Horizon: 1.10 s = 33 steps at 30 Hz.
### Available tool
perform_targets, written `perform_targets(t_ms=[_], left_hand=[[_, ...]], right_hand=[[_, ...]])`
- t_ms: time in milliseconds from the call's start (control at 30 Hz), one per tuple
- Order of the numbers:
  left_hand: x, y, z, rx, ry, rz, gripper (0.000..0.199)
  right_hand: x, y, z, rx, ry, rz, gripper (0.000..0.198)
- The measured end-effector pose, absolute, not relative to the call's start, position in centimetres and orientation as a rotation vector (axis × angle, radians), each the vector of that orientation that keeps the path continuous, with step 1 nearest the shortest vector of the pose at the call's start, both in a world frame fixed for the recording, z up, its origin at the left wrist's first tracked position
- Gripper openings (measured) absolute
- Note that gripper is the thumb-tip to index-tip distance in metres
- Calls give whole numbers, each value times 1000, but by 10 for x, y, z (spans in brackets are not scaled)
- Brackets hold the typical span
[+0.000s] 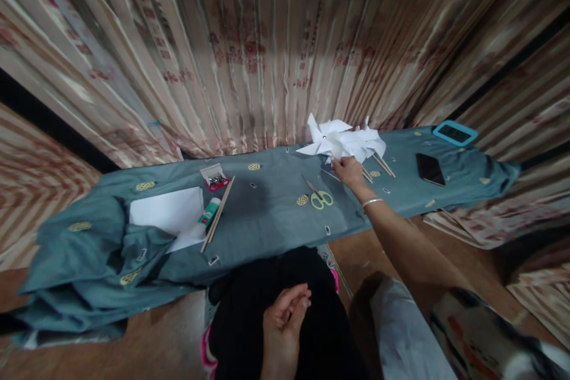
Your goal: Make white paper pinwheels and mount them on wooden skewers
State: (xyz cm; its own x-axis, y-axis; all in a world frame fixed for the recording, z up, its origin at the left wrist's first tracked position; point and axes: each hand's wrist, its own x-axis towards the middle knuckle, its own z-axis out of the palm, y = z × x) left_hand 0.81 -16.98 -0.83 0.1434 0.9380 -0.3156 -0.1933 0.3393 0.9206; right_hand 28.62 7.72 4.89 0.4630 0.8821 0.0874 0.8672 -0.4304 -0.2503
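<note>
My left hand (285,316) is raised above my dark-clothed lap, at the bottom middle of the head view. Its fingers are curled in, with the thumb close to the fingertips; whether anything small is between them I cannot make out. I do not see my right hand. Another person's hand (350,171), with a bracelet at the wrist, reaches in from the right to white paper pinwheels (327,138) on the cloth-covered table (271,214). Wooden sticks (383,165) lie by the pinwheels. Scissors with green handles (320,197) lie between that hand and my side of the table.
To the left are white paper sheets (167,211), a green glue stick (209,211), two wooden sticks (218,214) and an open box of small metal pieces (214,178). A black flat device (430,168) and a blue-framed device (455,133) lie right. Curtains (249,59) hang behind.
</note>
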Motion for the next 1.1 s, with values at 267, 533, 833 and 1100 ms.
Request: perform_targets(t_ms=[267, 533, 833, 1100], left_hand=[[14, -167, -2, 799, 1167, 1014, 33], [12, -166, 14, 766, 1161, 1008, 24], [-19, -146, 29, 839, 1236, 1226, 24], [-95, -112, 18, 1183, 1599, 1510, 24]], right_hand=[[292, 78, 35, -2547, -1510, 16, 37], [290, 77, 32, -2581, -1520, -19, 41], [280, 55, 34, -2504, -1576, -78, 38], [259, 7, 48, -2250, -1593, -76, 38]])
